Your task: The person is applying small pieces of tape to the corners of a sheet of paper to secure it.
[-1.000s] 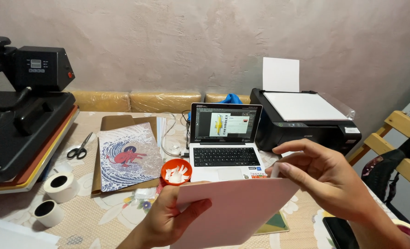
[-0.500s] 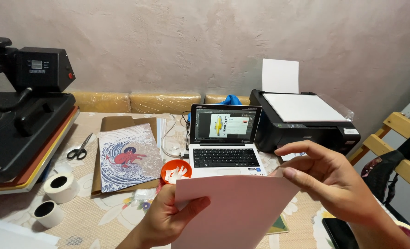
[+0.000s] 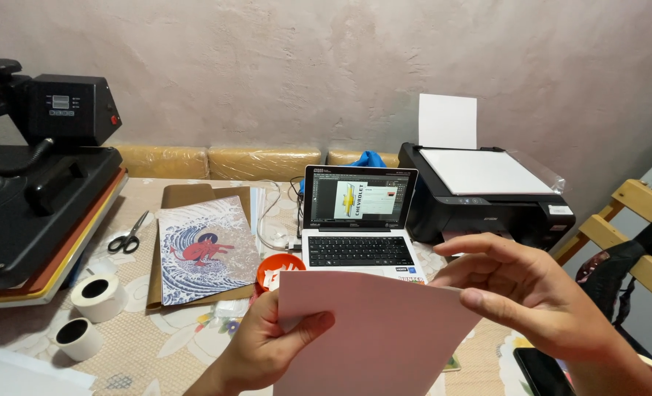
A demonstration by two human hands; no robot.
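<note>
Left hand (image 3: 267,345) pinched the near-left edge of the sheet (image 3: 374,337), thumb on top and fingers beneath. Right hand (image 3: 539,297) hovered at the sheet's far-right corner with fingers loosely spread and slightly curled; contact with the paper could not be confirmed. Compared with a second earlier, the sheet had come up and squarer to the camera, now hiding more of the laptop's (image 3: 359,224) near edge, and the right hand had shifted little. That suggested the sheet was being raised and levelled for handling.

Materials noted: the sheet was pale pink, matte, stiff enough to stay flat. Far right stood a black printer (image 3: 487,202) with white paper in its tray. Left lay a wave print (image 3: 205,249), scissors (image 3: 128,238), two tape rolls (image 3: 99,297) and a black heat press (image 3: 40,198). The table (image 3: 165,345) wore a floral cloth.
</note>
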